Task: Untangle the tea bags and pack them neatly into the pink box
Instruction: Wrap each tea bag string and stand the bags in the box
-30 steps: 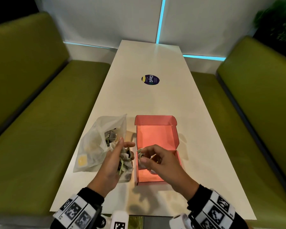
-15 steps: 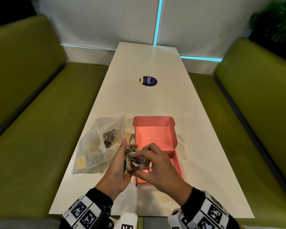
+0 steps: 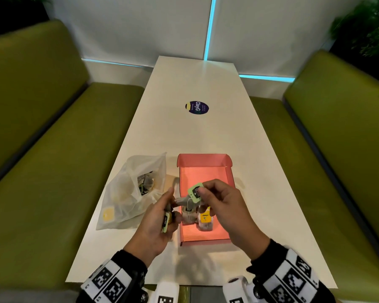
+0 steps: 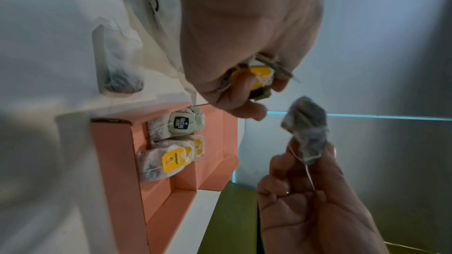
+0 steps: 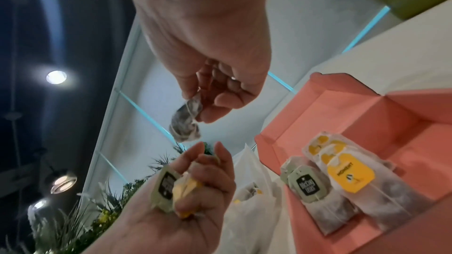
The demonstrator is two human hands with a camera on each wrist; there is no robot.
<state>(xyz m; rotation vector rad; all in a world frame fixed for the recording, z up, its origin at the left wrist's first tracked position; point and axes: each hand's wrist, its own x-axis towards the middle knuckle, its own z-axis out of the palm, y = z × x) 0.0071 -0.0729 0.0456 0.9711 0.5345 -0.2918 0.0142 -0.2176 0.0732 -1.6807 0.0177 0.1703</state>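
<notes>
While a bunch of tangled tea bags (image 3: 167,217) is gripped in the curled fingers of the left hand (image 3: 157,226) at lower centre of the head view, a single tea bag (image 4: 305,128) is pinched by the right hand (image 3: 222,206) just above. The pink box (image 3: 206,171), holding packed tea bags (image 5: 342,186), is seen open on the table (image 3: 206,132) beneath the hands, with a plastic bag (image 3: 131,193) lying to its left.

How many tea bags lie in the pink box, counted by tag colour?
Green-tagged tea bags: 2
Yellow-tagged tea bags: 3
Total in the pink box: 5
</notes>
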